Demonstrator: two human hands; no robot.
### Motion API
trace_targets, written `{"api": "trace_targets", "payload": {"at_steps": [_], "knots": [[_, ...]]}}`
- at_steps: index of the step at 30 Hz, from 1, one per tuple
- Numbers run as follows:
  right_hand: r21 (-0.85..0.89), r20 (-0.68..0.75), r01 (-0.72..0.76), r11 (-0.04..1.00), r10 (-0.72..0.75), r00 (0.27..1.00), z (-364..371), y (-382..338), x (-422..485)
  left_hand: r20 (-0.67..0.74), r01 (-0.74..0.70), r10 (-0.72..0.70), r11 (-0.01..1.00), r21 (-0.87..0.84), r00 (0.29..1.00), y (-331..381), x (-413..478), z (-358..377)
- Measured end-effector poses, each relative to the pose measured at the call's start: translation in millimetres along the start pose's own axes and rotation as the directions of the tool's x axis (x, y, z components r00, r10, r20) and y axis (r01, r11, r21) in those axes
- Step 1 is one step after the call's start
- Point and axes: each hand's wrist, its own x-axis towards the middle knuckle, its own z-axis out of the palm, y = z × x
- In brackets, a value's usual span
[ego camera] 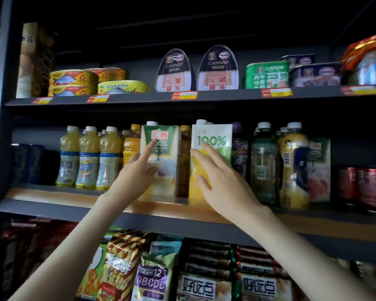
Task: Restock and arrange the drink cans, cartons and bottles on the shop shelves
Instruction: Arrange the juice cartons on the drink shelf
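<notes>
Left grip (135,173) straight-fingered on green carton (164,135) | right grip (223,181) spread on white carton (214,131) | both seemingly upright

Top shelf: left ham tin (173,71) and right ham tin (218,69), each marked "CANNED HAM" over 火腿罐头 in red. Middle shelf: green-topped carton (161,135) carries a red 汇源 badge with "00%" under it, leading digit covered; white carton (213,135) near it reads "100%" in green. Lower shelf: purple snack bag (153,281) shows "123" above "ABCDE", left pack (197,287) and right pack (259,285) each 好吃点 in black; price tags (184,95) on the top shelf edge too blurred to read
</notes>
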Motion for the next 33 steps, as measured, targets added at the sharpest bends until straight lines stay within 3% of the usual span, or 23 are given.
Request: {"api": "trace_targets", "payload": {"at_steps": [2,5,8,10,14,17,24,29,33], "knots": [[0.004,-0.116,-0.019,1.0,0.019,0.993,-17.1,26.9,-11.1,-0.191,-0.037,0.068,0.987,0.159,0.979,28.7,-10.2,14.5],[-0.076,-0.282,-0.079,0.994,0.055,0.958,-42.2,79.0,-27.2,-0.39,-0.315,0.378,0.924,0.218,0.84,98.3,-16.9,51.7],[-0.179,-0.389,-0.174,0.968,0.092,0.916,-67.1,132.8,-40.1,-0.366,-0.508,0.588,0.809,0.297,0.721,166.3,-6.6,91.9],[-0.209,-0.371,-0.276,0.938,0.186,0.91,-81.0,165.5,-42.2,-0.307,-0.545,0.653,0.752,0.37,0.692,201.0,4.4,112.7],[-0.278,-0.243,-0.498,0.821,0.442,0.864,-92.3,227.0,-28.4,-0.147,-0.504,0.641,0.707,0.496,0.753,235.9,33.6,147.2],[-0.318,-0.054,-0.558,0.767,0.573,0.818,-83.4,263.2,-15.0,-0.015,-0.511,0.626,0.65,0.563,0.78,237.0,51.4,165.2],[-0.43,0.147,-0.568,0.702,0.675,0.723,-50.9,310.5,8.9,0.003,-0.565,0.715,0.55,0.615,0.699,222.5,73.8,179.1],[-0.473,0.159,-0.535,0.7,0.665,0.73,-44.6,323.3,15.9,-0.009,-0.588,0.748,0.529,0.612,0.664,216.4,80.4,186.3],[-0.326,0.026,-0.613,0.72,0.655,0.755,-46.7,317.3,22.1,-0.009,-0.596,0.748,0.536,0.598,0.664,215.8,79.6,188.3]]}}
